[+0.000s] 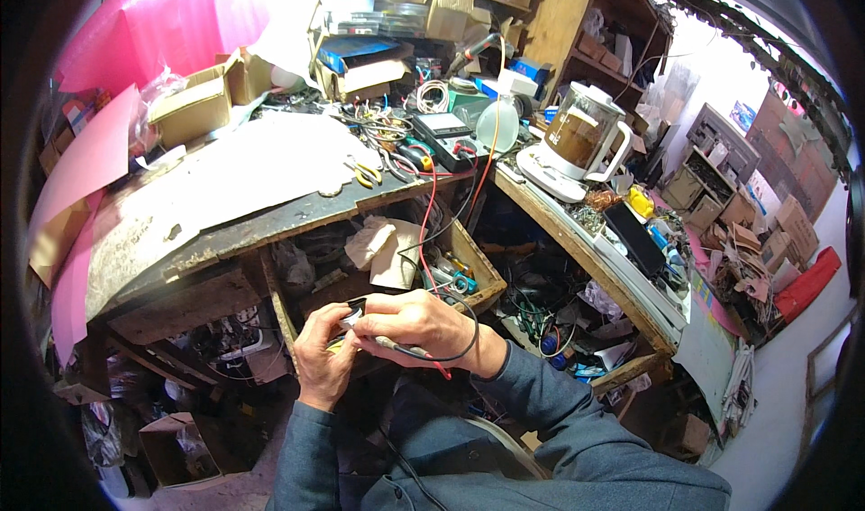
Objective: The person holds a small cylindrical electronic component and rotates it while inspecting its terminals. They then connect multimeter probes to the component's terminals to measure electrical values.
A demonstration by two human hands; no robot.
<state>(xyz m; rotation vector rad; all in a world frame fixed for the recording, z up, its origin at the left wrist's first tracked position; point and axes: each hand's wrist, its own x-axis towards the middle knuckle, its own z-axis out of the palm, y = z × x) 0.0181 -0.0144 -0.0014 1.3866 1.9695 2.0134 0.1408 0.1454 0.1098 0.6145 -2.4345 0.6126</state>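
Observation:
Above my lap, in front of an open drawer, my two hands meet. My left hand (pixel 323 354) is closed, its thumb and fingers pinching a small white and black part (pixel 354 314) whose kind I cannot make out. Fingers bent, my right hand (pixel 416 320) reaches the same part from the right and grips test leads (pixel 416 352), their pale ends showing under its palm. The red lead (pixel 427 218) runs up to a dark meter (pixel 443 138) on the bench; the black lead (pixel 478 317) loops round my right wrist. My fingers hide most of the part.
The open wooden drawer (pixel 491 286) holds a cloth-like beige bundle (pixel 386 250) and tools. Yellow-handled pliers (pixel 366 175) lie beside a pale sheet (pixel 243 164) on the bench. A glass kettle (pixel 584 132) with brown liquid stands at right. Another cluttered drawer (pixel 631 369) lies below it.

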